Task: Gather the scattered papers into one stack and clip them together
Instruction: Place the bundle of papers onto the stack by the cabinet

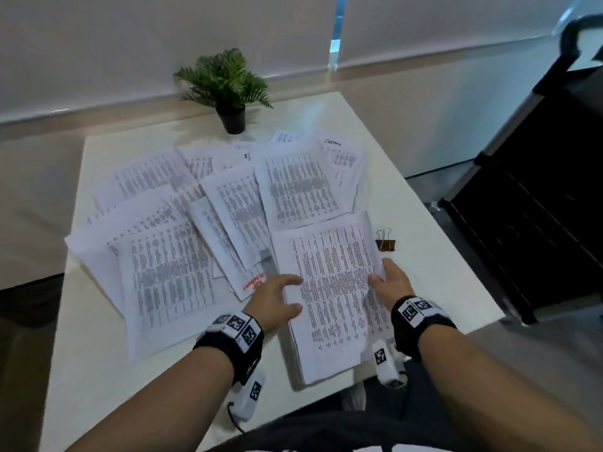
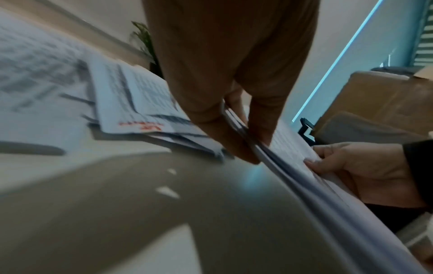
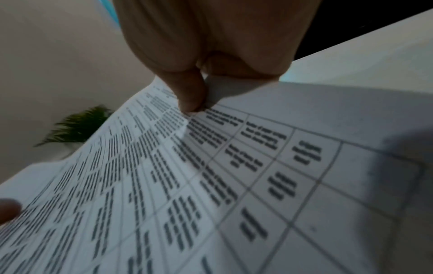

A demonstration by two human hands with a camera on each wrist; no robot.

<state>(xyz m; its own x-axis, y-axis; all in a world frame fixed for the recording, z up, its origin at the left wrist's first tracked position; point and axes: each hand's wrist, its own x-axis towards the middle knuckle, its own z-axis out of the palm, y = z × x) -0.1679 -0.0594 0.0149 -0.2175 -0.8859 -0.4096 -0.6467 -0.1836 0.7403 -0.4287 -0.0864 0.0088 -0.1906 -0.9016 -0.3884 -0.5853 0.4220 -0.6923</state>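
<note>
A stack of printed papers (image 1: 332, 298) is held between both hands at the near right of the white table (image 1: 98, 370), its near end reaching past the table's front edge. My left hand (image 1: 293, 293) pinches the stack's left edge (image 2: 304, 187), thumb on top and fingers beneath (image 2: 253, 148). My right hand (image 1: 383, 275) grips the right edge with its thumb (image 3: 192, 103) pressed on the top sheet (image 3: 211, 185). Several loose printed sheets (image 1: 169, 256) lie overlapped across the middle and left of the table. A black binder clip (image 1: 385, 243) sits just beyond my right hand.
A small potted fern (image 1: 228, 89) stands at the table's far edge by the wall. A black chair or cart (image 1: 538, 207) is close to the table's right side. Cardboard boxes (image 2: 386, 103) show beyond the table in the left wrist view.
</note>
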